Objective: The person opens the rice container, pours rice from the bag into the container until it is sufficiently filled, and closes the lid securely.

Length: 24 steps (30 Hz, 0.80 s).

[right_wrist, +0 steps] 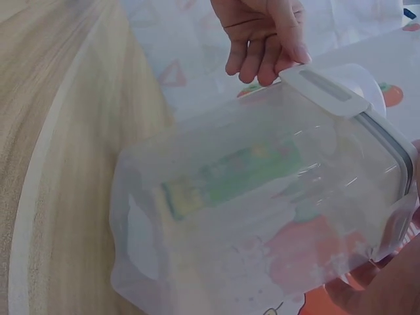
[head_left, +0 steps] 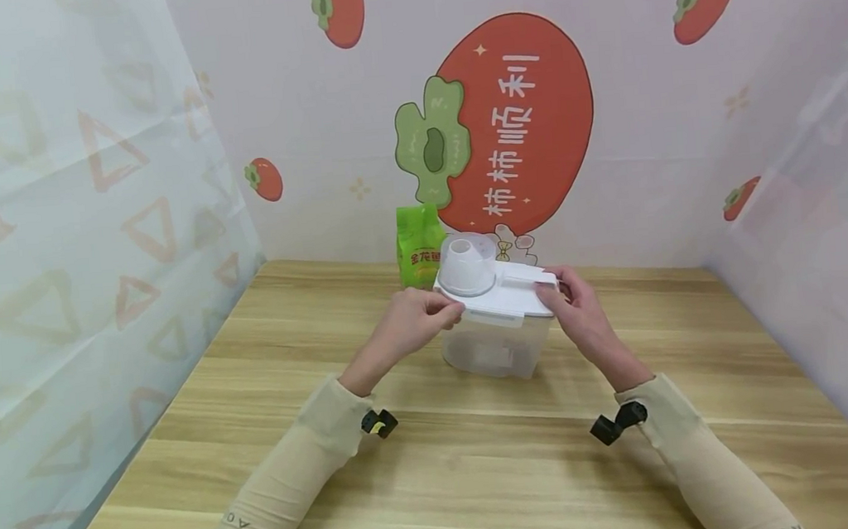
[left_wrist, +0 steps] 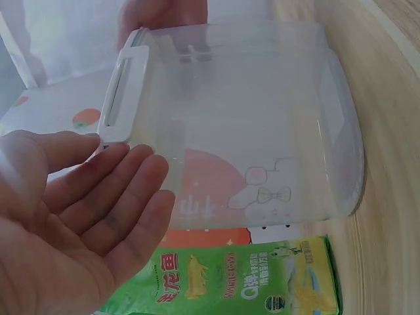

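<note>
A translucent storage container (head_left: pixel 486 351) stands on the table under a white lid (head_left: pixel 505 298). A clear cup (head_left: pixel 468 271) sits upside down on the lid's left part. My left hand (head_left: pixel 415 315) is at the front, its thumb and index fingertips pinching the left end of the white latch (left_wrist: pixel 125 98); its other fingers are loosely bent below. At the right end, my right hand (head_left: pixel 583 312) grips the lid and container edge, thumb on top and fingers round the far side. Through the clear walls no contents show.
Behind the container, to the left, a green printed bag (head_left: pixel 415 240) stands upright. The wooden table (head_left: pixel 441 479) meets a patterned cloth backdrop (head_left: pixel 323 123) at its back edge, with cloth on both sides too.
</note>
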Motion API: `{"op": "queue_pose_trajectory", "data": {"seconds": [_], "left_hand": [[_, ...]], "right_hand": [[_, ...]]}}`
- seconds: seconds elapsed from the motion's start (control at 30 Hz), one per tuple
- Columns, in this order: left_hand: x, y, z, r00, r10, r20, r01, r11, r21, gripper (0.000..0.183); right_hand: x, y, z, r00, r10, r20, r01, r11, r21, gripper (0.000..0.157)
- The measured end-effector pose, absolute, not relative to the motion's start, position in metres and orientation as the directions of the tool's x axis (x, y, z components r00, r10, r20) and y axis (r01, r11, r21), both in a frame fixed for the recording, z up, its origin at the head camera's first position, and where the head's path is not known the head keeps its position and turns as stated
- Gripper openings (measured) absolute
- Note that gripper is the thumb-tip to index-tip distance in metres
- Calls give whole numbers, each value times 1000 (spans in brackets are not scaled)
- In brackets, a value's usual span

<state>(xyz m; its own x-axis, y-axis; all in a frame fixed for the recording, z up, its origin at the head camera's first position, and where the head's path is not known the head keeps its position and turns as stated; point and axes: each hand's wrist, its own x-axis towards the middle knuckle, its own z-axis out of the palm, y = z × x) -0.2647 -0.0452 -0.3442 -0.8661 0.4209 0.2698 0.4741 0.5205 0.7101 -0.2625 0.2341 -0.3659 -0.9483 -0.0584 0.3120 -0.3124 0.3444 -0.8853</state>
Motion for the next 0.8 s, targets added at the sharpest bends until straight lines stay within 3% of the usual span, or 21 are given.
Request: {"op": "queue_pose_trajectory", "data": {"seconds": [0.8], "left_hand": [[-274, -43, -358, -819, 437, 372, 555, 440, 706, 20]], "right_hand": [[-260, 226, -371, -928, 6, 373, -358, 269, -894, 33]]}}
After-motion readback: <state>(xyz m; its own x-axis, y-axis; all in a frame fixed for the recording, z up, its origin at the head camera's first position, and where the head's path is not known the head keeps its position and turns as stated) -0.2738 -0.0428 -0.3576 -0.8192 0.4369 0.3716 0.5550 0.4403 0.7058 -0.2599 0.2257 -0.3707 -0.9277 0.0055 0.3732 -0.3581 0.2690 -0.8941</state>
